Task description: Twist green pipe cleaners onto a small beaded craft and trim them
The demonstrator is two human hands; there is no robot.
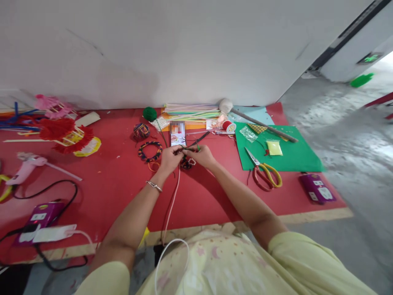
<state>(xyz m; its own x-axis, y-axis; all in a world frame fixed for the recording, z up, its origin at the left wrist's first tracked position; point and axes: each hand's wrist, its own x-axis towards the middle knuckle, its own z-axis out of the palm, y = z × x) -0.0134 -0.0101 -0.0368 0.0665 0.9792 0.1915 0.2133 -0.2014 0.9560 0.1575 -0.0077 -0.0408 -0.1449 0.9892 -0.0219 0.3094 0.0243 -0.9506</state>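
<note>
My left hand [172, 159] and my right hand [203, 157] meet over the middle of the red table, fingers pinched on a dark cord [201, 138] that sticks out beyond them. A bit of green yarn [198, 148] shows at my right fingers. Under the hands lies a dark piece with a beaded loop [192, 161], partly covered. Just beyond them, a phone [178, 137] displays a picture. Left of my left hand rests a ring-shaped braided bracelet [141, 152] in dark and orange. Behind it are a multicolour yarn ball [141, 130] and a green yarn ball [150, 114].
Scissors [270, 176] lie on the right, touching a green sheet [294, 157]. A stick [267, 128] crosses that sheet. On the left are a pink glue gun [27, 169], a red fringed craft [58, 133] and a purple power strip [46, 213] with cables. A pink cable [173, 196] runs toward my body.
</note>
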